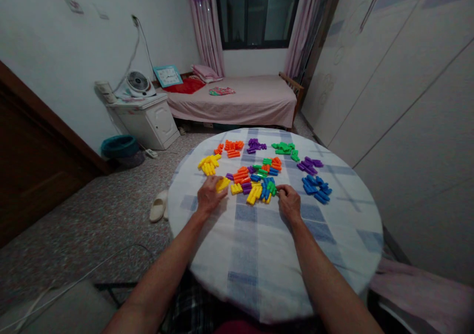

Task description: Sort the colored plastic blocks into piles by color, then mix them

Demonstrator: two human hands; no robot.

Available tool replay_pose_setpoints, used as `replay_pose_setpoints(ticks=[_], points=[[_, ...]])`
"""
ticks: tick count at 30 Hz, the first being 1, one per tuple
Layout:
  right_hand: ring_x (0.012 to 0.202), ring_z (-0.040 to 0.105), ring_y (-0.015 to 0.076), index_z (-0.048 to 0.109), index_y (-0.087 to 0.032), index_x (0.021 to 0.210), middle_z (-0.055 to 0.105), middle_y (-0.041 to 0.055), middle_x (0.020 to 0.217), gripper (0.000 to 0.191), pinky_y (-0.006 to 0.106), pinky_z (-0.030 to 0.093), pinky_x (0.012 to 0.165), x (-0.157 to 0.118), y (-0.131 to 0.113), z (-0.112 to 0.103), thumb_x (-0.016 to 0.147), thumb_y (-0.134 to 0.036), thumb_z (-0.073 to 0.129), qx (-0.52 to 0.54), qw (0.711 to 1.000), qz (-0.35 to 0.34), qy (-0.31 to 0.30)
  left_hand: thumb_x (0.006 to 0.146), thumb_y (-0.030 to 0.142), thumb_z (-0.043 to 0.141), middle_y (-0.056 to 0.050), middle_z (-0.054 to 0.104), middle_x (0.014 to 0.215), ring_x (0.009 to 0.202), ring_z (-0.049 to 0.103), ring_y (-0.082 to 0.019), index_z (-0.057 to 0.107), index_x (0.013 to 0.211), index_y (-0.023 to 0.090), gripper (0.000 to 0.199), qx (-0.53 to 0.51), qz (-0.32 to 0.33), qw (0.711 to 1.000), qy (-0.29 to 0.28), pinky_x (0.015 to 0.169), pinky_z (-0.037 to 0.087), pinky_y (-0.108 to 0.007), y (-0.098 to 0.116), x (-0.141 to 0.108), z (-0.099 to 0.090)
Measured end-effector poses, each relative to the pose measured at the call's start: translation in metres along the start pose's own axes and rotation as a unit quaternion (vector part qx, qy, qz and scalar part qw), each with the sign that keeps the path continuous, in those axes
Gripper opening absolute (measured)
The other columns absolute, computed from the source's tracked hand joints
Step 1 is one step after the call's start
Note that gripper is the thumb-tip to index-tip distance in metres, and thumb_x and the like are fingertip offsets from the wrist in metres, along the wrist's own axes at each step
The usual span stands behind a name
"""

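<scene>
My left hand [211, 194] is closed round a few yellow pieces [222, 184], left of a mixed heap of small plastic pieces in the middle. My right hand [289, 202] has its fingertips pressed together at the right edge of that heap, touching or beside the green pieces [272, 188]; whether it grips one is too small to tell. The heap also holds orange pieces [242, 175], blue ones and purple ones. Around it lie single-colour piles: yellow [209, 164], orange [234, 146], purple [255, 145], green [285, 149], another purple [309, 165] and blue [317, 189].
The round table [274, 255] has a checked cloth. Beyond it stand a bed [237, 97] and a white cabinet [148, 122] with a fan [138, 82]. A bin [120, 149] and slippers [158, 206] are on the floor at left. A wardrobe [400, 87] stands at right.
</scene>
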State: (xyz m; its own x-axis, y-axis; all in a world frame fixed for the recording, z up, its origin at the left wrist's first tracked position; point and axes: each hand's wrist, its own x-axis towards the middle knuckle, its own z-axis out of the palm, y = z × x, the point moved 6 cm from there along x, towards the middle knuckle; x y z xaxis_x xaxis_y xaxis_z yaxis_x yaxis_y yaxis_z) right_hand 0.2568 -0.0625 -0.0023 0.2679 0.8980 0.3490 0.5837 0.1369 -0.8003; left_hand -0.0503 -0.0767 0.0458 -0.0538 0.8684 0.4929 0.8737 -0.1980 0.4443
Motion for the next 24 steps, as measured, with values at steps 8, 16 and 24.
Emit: replay_pose_setpoints(ticks=[8,16,24], points=[[0.078,0.061,0.0200,0.070,-0.017,0.085,0.070,0.0079,0.087,0.035,0.032,0.045,0.076,0.002,0.003,0.001,0.075,-0.028,0.039,0.003,1.000,0.004,0.002,0.083,0.035,0.058,-0.011,0.059,0.104,0.096,0.060,-0.024,0.061,0.107,0.018,0.030,0.037,-0.224,0.973,0.052,0.082,0.048,-0.036,-0.091,0.059,0.000],[0.078,0.061,0.0198,0.071,-0.017,0.084,0.070,0.0074,0.086,0.035,0.032,0.045,0.076,0.002,0.001,0.001,0.074,-0.028,0.039,-0.002,1.000,-0.001,-0.001,0.085,0.028,0.056,-0.016,0.055,0.114,0.108,0.053,-0.026,0.058,0.110,0.012,0.030,0.043,-0.155,0.983,0.084,0.095,0.044,-0.042,-0.060,0.048,0.003],[0.075,0.060,0.0188,0.071,-0.017,0.083,0.070,0.0070,0.084,0.035,0.031,0.045,0.075,0.002,0.001,0.000,0.073,-0.028,0.039,0.008,1.000,0.000,0.003,0.081,0.019,0.055,-0.009,0.058,0.110,0.104,0.056,-0.021,0.062,0.102,0.018,0.022,-0.040,0.110,0.990,-0.074,0.095,0.046,-0.035,0.041,-0.003,0.036]])
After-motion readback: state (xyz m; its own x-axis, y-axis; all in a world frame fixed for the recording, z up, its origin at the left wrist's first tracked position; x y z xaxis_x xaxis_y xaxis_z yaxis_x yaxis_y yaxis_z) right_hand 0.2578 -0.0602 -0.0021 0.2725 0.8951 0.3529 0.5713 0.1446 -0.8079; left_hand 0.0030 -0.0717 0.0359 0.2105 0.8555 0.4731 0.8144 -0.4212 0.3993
